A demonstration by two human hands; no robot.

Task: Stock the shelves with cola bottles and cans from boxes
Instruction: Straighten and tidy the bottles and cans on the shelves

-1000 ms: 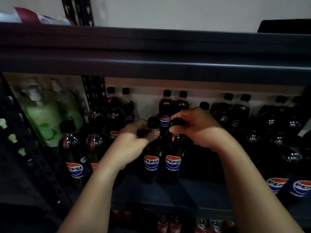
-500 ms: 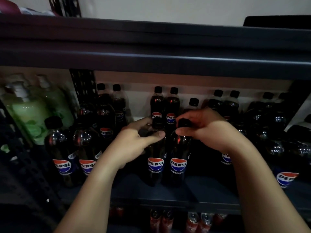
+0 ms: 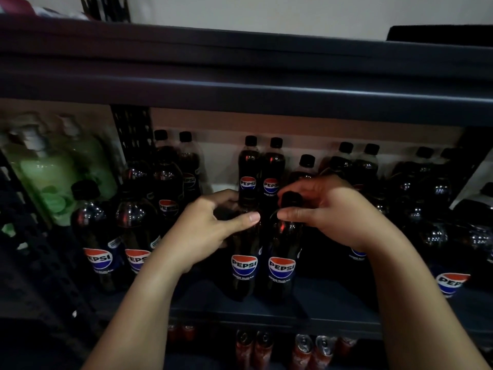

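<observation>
Two cola bottles standing upright side by side at the front of the dark shelf board (image 3: 306,300), labels facing out. Left hand (image 3: 205,231) wrapped around the neck and shoulder of the left front bottle (image 3: 244,268), thumb laid across toward the other bottle, cap hidden under the fingers. Right hand (image 3: 328,212) curled over the neck of the right front bottle (image 3: 281,268), fingers pinching just below its black cap, thumb pointing toward the left hand. Thumbs close together, not touching. Both front bottles touching or nearly touching at the body; cannot tell which.

Directly behind the two front bottles, a pair of back bottles (image 3: 260,166) against the rear wall, caps up. Left of the front bottles, a cluster of left-side bottles (image 3: 117,241) on the same shelf board, two of them at the front edge. Right of the front bottles, rows of right-side bottles (image 3: 426,209) running toward the shelf end, mostly in deep shadow. Far left of the front bottles, beyond a perforated upright post (image 3: 132,134), pale green pump bottles (image 3: 45,172), blurred. Above everything, the dark upper shelf beam (image 3: 240,84). Below the front bottles, on the lower level, tops of cans (image 3: 302,343), some red, seen from above.
</observation>
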